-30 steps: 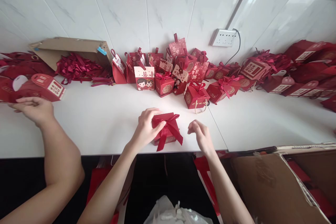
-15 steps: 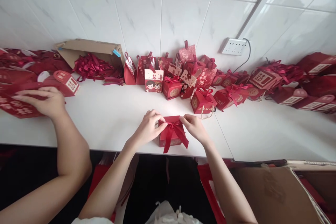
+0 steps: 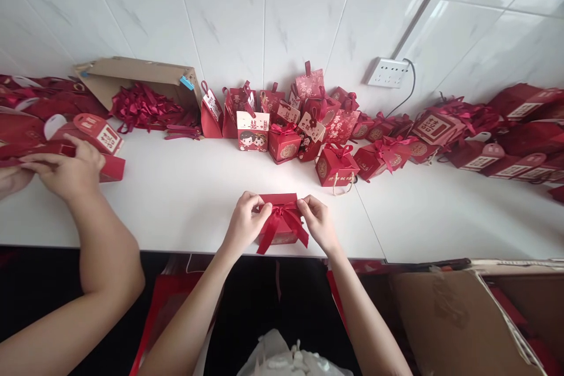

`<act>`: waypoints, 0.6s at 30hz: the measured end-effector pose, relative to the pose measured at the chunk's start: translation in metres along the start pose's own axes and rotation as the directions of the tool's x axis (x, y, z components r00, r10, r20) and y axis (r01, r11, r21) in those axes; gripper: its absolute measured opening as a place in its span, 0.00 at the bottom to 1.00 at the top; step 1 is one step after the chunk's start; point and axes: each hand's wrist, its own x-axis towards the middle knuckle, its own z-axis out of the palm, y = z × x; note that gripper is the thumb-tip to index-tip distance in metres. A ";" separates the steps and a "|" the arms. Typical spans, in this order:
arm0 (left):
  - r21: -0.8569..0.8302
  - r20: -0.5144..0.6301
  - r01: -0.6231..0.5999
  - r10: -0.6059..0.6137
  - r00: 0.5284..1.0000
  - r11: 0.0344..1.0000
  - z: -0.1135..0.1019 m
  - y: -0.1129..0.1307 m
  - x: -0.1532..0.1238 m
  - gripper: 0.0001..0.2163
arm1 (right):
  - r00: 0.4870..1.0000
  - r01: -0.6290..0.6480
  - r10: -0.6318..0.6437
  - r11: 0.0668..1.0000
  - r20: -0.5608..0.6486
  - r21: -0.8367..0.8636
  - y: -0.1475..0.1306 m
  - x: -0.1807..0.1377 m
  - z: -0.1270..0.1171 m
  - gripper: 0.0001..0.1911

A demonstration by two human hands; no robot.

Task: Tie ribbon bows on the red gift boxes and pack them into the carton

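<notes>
A small red gift box (image 3: pixel 282 237) stands near the front edge of the white table, right before me. Across its front lies a red ribbon bow (image 3: pixel 279 211) with two tails hanging down. My left hand (image 3: pixel 247 218) pinches the bow's left loop between thumb and forefinger. On the other side my right hand (image 3: pixel 318 221) pinches the right loop, its fingers curled. Both hands are at the level of the knot.
Finished-looking red boxes (image 3: pixel 284 144) line the wall. A cardboard box (image 3: pixel 136 64) spills ribbons at back left. At far left a co-worker's hands (image 3: pixel 73 173) handle red boxes. A power strip (image 3: pixel 388 72) is on the wall; a large carton (image 3: pixel 453 311) stands at lower right.
The view has shifted slightly. My hands still pinch the bow's loops, and its tails have swung a little left. The co-worker's second hand has come into view at far left.
</notes>
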 end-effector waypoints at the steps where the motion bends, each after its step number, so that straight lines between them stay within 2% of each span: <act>1: -0.015 -0.027 -0.005 0.004 1.000 1.000 0.002 -0.001 -0.001 0.11 | 1.000 -0.002 0.002 1.000 0.001 -0.001 0.000 0.000 0.001 0.19; 5: -0.124 -0.111 0.083 -0.097 0.989 0.989 0.011 -0.003 -0.006 0.11 | 1.000 -0.024 0.024 1.000 -0.013 0.009 0.002 -0.002 0.003 0.19; 9: -0.207 -0.089 0.146 -0.167 0.982 0.967 0.015 -0.004 -0.008 0.11 | 0.999 -0.039 0.039 0.999 -0.025 0.018 0.002 -0.004 0.003 0.18; 14: -0.173 -0.057 0.163 -0.175 0.983 0.971 0.012 -0.001 -0.010 0.10 | 0.998 -0.052 0.051 0.998 -0.024 -0.018 -0.004 -0.008 0.001 0.18; 18: -0.092 -0.099 0.126 -0.135 0.986 0.988 0.011 0.002 -0.013 0.09 | 0.998 -0.053 0.051 0.996 -0.042 -0.066 -0.007 -0.011 0.002 0.18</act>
